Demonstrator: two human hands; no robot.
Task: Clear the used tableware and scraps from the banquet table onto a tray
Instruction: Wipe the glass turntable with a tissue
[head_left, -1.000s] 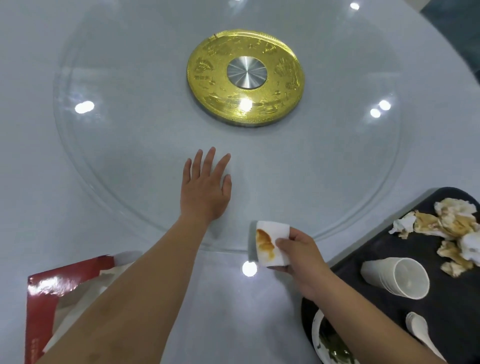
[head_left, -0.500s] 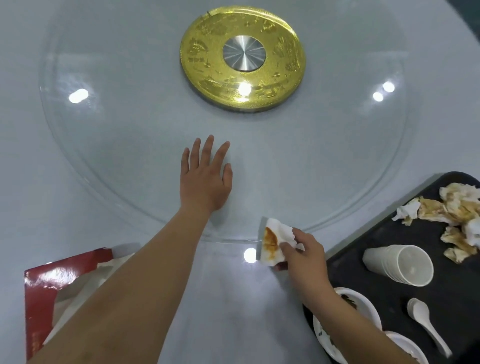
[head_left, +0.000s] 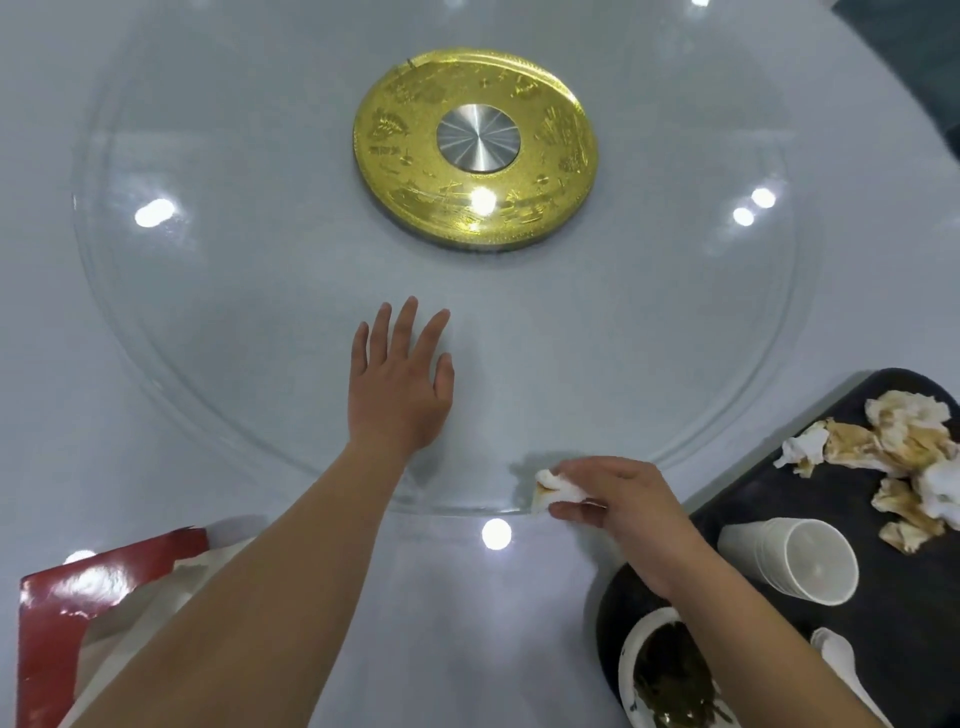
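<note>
Pale grey round desk (head_left: 467, 613), carrying a large clear glass turntable (head_left: 208, 374) with a round gold embossed hub (head_left: 410, 171) and a brushed silver centre cap (head_left: 478, 137). Two bare hands in view. Left hand (head_left: 397, 384): laid flat, palm down, on the near part of the glass, fingers straight and slightly spread, holding nothing. Right hand (head_left: 618, 499): fingers curled, pinching a crumpled white paper napkin with a brown stain (head_left: 556, 491), placed at the near rim of the turntable; the napkin is not on the tray. Black rounded tray (head_left: 909, 623), on the desk at the right, just beside the turntable's edge. Tray contents: a heap of crumpled white napkins with brown stains (head_left: 904, 447) at the far side; a stack of white disposable cups (head_left: 789, 561) lying on its side, mouth towards the camera; a white ceramic spoon (head_left: 836, 657) near the cups; a white bowl (head_left: 629, 660) holding dark green scraps, at the near corner and partly hidden by the right forearm. Lower left of the desk: a red and white paper carton (head_left: 52, 623), partly covered by the left forearm.
</note>
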